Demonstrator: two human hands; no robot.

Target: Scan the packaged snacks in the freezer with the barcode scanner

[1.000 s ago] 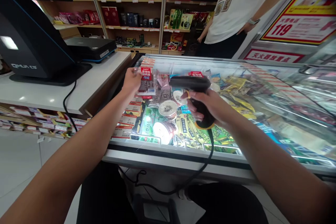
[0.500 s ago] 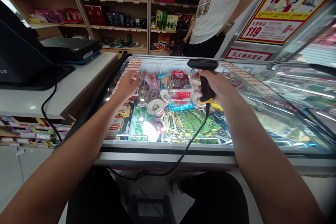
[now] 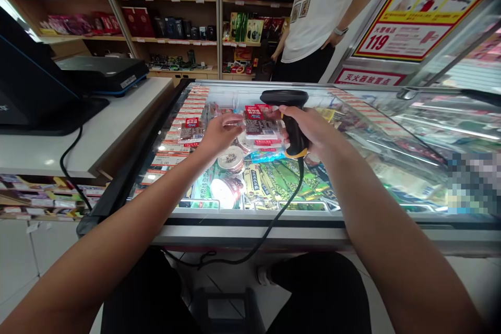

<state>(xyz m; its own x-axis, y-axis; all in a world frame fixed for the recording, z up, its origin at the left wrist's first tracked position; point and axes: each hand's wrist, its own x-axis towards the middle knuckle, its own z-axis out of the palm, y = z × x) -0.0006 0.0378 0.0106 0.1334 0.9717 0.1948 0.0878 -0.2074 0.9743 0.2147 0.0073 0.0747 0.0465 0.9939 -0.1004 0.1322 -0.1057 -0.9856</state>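
My right hand (image 3: pixel 313 128) is wrapped round the grip of a black barcode scanner (image 3: pixel 285 99) with a yellow collar. The scanner's head points left, and its cable (image 3: pixel 274 219) hangs over the freezer's front edge. My left hand (image 3: pixel 219 134) reaches over the glass lid and pinches the left edge of a clear snack packet with a red label (image 3: pixel 261 126), just under the scanner's head. A second packet of the same kind (image 3: pixel 191 130) lies on the glass to the left of that hand.
The chest freezer (image 3: pixel 274 232) has a sliding glass lid over ice creams and tubs. A white counter (image 3: pixel 97 130) at left carries a black till screen (image 3: pixel 31 88). A person in a white T-shirt (image 3: pixel 317 15) stands behind the freezer. Shelves of goods (image 3: pixel 176 10) line the back wall.
My left hand set one packet down on the glass at left, then moved right to the second packet. The scanner swung right, then came back a little to the left.
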